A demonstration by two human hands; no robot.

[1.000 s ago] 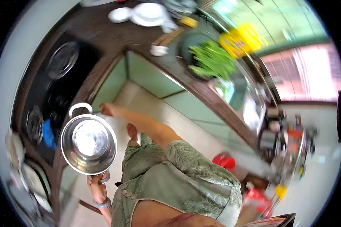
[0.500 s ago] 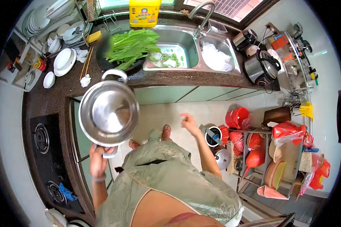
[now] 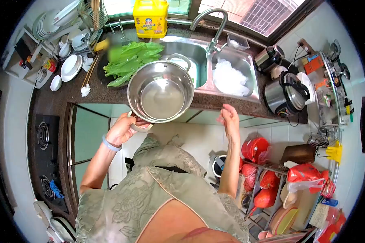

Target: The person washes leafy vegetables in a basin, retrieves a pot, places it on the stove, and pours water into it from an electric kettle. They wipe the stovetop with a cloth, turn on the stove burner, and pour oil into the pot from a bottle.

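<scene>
My left hand (image 3: 123,128) is closed around one loop handle of a two-handled stainless steel pot (image 3: 161,92). The pot's inside faces up at me and I see no food in it. Its far handle reaches over the left basin of the sink (image 3: 209,77) and hides part of that basin. My right hand (image 3: 230,117) hangs in front of the counter edge, with nothing in it and the fingers loosely apart. A heap of green leafy vegetables (image 3: 132,58) lies in a dark pan just left of the pot.
A faucet (image 3: 215,34) arches over the sink, and white plastic (image 3: 230,77) fills the right basin. Behind stands a yellow jug (image 3: 150,18). A pressure cooker (image 3: 285,95) is on the right, a gas stove (image 3: 48,158) on the left. A rack with red bags (image 3: 267,194) stands at lower right.
My left hand has carried the pot right and forward, from above the counter's inner corner to the sink's front edge. My right hand has risen toward the counter and moved right.
</scene>
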